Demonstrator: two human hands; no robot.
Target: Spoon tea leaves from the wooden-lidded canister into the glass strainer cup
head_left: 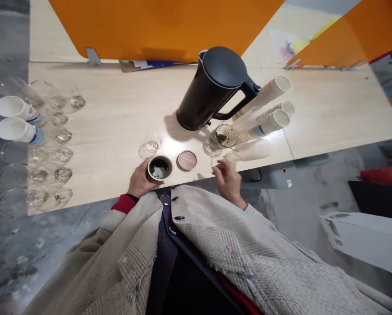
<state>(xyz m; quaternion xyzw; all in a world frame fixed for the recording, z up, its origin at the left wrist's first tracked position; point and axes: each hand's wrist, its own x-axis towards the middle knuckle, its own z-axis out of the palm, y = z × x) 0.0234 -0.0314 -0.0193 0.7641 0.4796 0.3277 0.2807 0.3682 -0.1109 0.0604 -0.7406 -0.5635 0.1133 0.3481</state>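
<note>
My left hand [139, 179] is wrapped round a small open jar [159, 168] with dark tea leaves inside, at the table's near edge. Its round wooden lid [187, 160] lies flat just right of the jar. My right hand [227, 177] hovers near the edge with its fingers pinched together; what they hold is too small to make out. Just beyond that hand stands a clear plastic cup [222, 138] with tea leaves in it. An empty clear cup [150, 147] stands behind the jar. A black electric kettle [212, 89] stands further back, lid closed.
Stacks of white paper cups [270, 109] and clear cups [251, 150] lie on their sides right of the kettle. Rows of clear cups [48, 153] and two paper cups [15, 118] line the table's left edge. Orange dividers [163, 26] stand behind the light wooden table [117, 109].
</note>
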